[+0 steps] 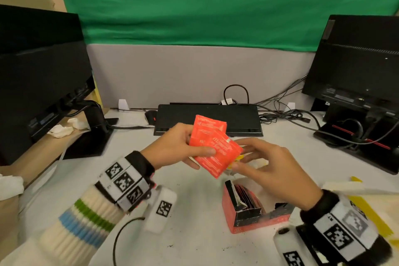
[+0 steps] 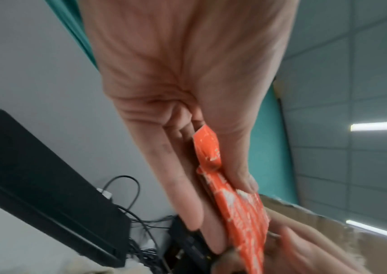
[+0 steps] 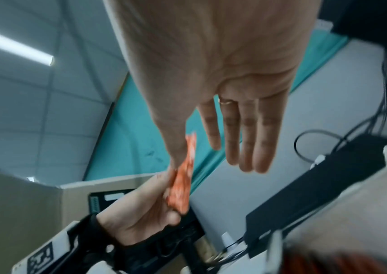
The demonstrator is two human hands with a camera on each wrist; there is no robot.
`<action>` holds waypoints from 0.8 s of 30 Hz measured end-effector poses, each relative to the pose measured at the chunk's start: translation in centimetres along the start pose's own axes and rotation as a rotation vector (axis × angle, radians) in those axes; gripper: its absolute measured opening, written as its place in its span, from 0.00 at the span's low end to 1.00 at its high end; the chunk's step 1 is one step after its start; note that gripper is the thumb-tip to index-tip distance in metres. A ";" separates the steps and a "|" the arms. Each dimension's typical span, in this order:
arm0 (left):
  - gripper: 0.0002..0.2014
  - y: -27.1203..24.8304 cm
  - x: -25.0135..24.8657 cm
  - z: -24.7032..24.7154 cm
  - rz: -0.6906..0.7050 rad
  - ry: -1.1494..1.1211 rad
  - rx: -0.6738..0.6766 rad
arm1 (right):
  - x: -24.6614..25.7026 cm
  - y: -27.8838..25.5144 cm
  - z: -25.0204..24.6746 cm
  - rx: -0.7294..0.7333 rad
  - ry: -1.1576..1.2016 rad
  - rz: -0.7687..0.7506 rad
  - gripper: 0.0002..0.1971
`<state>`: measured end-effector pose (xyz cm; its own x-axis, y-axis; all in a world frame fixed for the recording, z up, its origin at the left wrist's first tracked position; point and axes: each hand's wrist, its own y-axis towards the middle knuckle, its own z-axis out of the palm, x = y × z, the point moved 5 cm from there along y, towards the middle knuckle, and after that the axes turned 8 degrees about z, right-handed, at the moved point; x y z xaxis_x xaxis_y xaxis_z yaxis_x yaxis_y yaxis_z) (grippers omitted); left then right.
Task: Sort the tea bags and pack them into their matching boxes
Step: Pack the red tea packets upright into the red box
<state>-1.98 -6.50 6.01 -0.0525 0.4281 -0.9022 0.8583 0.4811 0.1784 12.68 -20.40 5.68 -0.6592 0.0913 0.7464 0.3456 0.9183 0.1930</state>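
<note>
Landmark: red box [image 1: 254, 207], open-topped, on the white desk [image 1: 194, 233], near edge, right of centre. It already holds a row of dark-red sachets standing on edge.

Left hand [image 1: 179, 147] is above and behind the box, thumb on top and fingers under a small stack of red tea bags [image 1: 212, 147], at least two, fanned and not squared up. The left wrist view confirms thumb and fingers clamped on the packets' near end.

Right hand [image 1: 265, 166] is directly above the box's far end, fingers extended and relaxed, thumb tip at the stack's lower right corner. The right wrist view shows straight fingers with nothing curled round the packets. Something yellow [image 1: 239, 158] shows between the right fingers and the stack, possibly a yellow tea bag, but it's too hidden to say whether the right hand holds it.

Beyond the box on the right are a yellow and cream carton edge [image 1: 367, 192], a black keyboard [image 1: 208, 119] behind the hands, and monitors on both sides.

Risks from here:
- The stack is fanned and gripped at one end only, so the top packet could slide off during the move down to the box.
- The box slot is narrow and partly filled, so skewed packets may catch on the torn flap or buckle.
- If that yellow item is a different tea, it could ride along into the red box, which would be a mis-sort.
- The box is light and unbraced, so a push from above could tip or shove it.
</note>
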 end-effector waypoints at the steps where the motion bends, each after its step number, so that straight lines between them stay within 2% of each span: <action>1: 0.13 -0.3 -0.6 0.7 0.020 -0.018 0.003 | 0.4 -0.2 0.3 0.017 0.093 0.002 0.18; 3: 0.13 -0.9 -1.6 1.5 0.041 -0.027 -0.011 | 0.7 -0.4 0.4 0.037 0.255 0.012 0.14; 7: 0.13 -1.5 -2.4 1.7 0.053 -0.031 0.021 | 0.5 -0.2 -0.5 0.032 0.353 0.011 0.06; 14: 0.16 -1.8 -2.4 1.5 0.019 -0.069 0.073 | -0.7 0.6 -2.4 -0.099 0.476 0.077 0.04; 20: 0.15 -1.7 -1.9 2.3 0.007 -0.065 0.104 | -0.6 0.6 -2.2 -0.090 0.489 0.064 0.02; 24: 0.11 -1.4 -1.2 2.2 -0.014 -0.066 0.093 | -0.6 0.6 -2.6 -0.140 0.367 0.010 0.05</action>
<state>-2.03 -9.39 5.94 -0.0334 0.3691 -0.9288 0.9015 0.4124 0.1315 15.03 -20.89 7.07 -0.3813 -0.0675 0.9220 0.4555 0.8542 0.2509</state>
